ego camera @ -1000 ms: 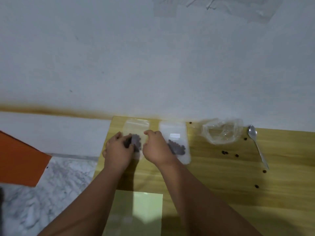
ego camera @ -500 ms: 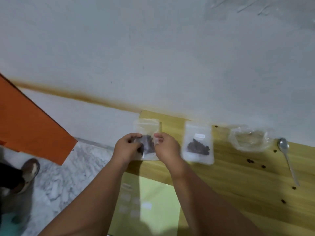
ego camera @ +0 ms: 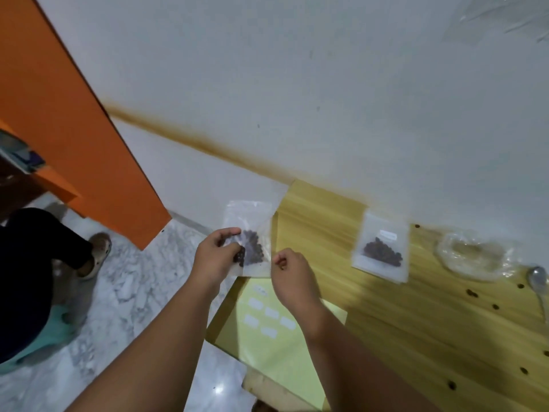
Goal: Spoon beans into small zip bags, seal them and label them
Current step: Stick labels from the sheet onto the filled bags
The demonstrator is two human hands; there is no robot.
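My left hand (ego camera: 215,260) grips a small clear zip bag (ego camera: 252,215) holding dark beans (ego camera: 254,251), lifted just off the left end of the wooden table (ego camera: 416,322). The curled fingers of my right hand (ego camera: 292,275) pinch the bag's lower right edge. A second zip bag (ego camera: 381,251) of beans lies flat on the table by the wall, with a white label on it. A pale yellow label sheet (ego camera: 279,331) with several white stickers lies below my hands. At the far right lies the spoon (ego camera: 537,281).
A crumpled clear plastic bag (ego camera: 472,254) sits by the wall left of the spoon, and loose beans (ego camera: 472,292) dot the table. An orange panel (ego camera: 74,129) stands at the left. Another person's leg and sandalled foot (ego camera: 95,257) are on the marble floor.
Both hands lifted the left bag off the table and carried it leftwards past the table's end. My right hand slid to the bag's edge. The view swung left.
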